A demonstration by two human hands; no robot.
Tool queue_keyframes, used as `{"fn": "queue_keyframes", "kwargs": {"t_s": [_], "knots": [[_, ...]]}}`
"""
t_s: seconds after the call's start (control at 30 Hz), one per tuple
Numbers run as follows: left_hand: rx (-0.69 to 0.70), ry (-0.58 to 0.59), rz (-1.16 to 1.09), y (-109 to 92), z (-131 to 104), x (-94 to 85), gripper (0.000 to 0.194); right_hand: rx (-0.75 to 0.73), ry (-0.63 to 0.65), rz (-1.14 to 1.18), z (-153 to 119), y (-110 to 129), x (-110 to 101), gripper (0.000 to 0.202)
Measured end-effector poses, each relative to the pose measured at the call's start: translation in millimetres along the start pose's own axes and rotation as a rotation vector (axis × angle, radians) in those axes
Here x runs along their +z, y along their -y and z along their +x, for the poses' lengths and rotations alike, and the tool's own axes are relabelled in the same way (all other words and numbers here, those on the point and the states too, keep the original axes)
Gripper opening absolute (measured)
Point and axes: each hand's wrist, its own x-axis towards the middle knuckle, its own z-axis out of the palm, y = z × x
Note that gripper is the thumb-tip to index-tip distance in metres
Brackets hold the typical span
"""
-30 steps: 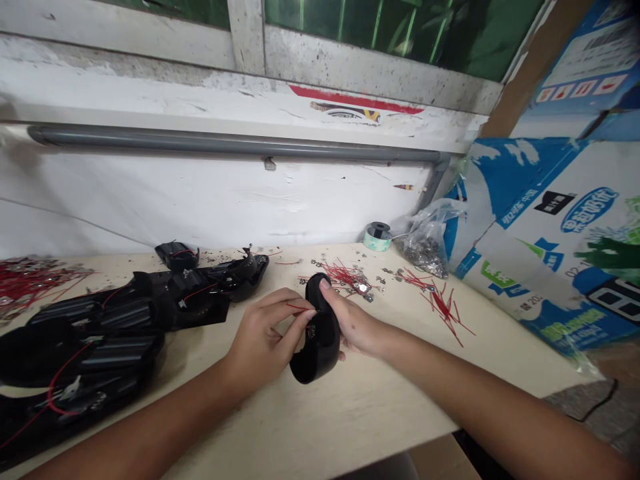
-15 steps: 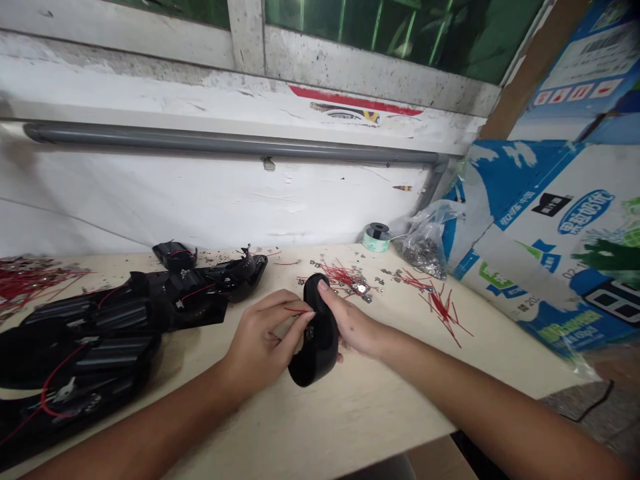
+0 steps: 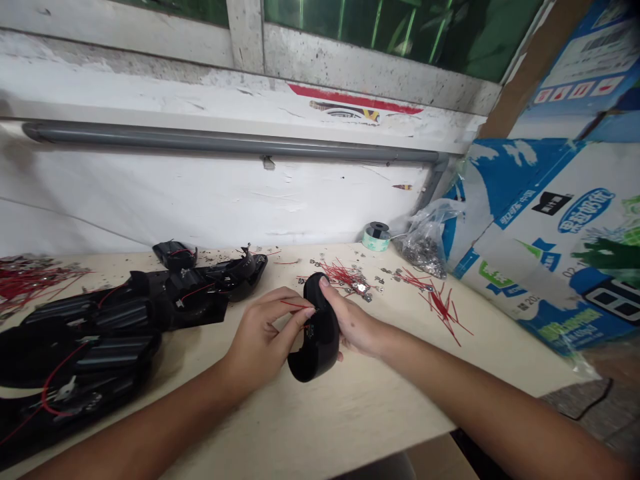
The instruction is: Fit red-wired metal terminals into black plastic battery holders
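Observation:
My right hand [image 3: 353,320] is wrapped round a black curved plastic housing [image 3: 325,343], thumb along its upper rim. The housing is held tilted above the table, its hollow side turned toward my left. A short red wire [image 3: 295,304] is pinched between the thumb and forefinger of my left hand [image 3: 265,333], right at the housing's opening. Small parts show inside the housing below those fingertips, too fine to make out. Whatever sits at the wire's inner end is hidden by the fingers.
Several black housings with red wires [image 3: 115,313] crowd the table's left side. Red wires with metal tabs [image 3: 345,277] lie behind my hands, more red wires [image 3: 443,307] to the right. A tape roll [image 3: 377,237], a plastic bag of metal pieces [image 3: 425,243] and a printed carton [image 3: 565,233] stand behind.
My left fingertips have shifted slightly up and right at the housing, and the red wire has tilted a little. The housing has turned very slightly in my right hand.

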Motion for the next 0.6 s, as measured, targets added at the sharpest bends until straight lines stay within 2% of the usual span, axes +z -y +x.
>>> {"fn": "queue_keyframes", "kwargs": {"t_s": [0.4,0.6], "knots": [[-0.044,0.036,0.058,1.0,-1.5,1.8,0.016,-0.006,-0.012,-0.053,0.6,-2.0,-1.5,0.078],[-0.010,0.040,0.080,1.1,-1.0,2.6,0.018,-0.036,-0.035,-0.090,-1.6,1.2,2.4,0.079]]}}
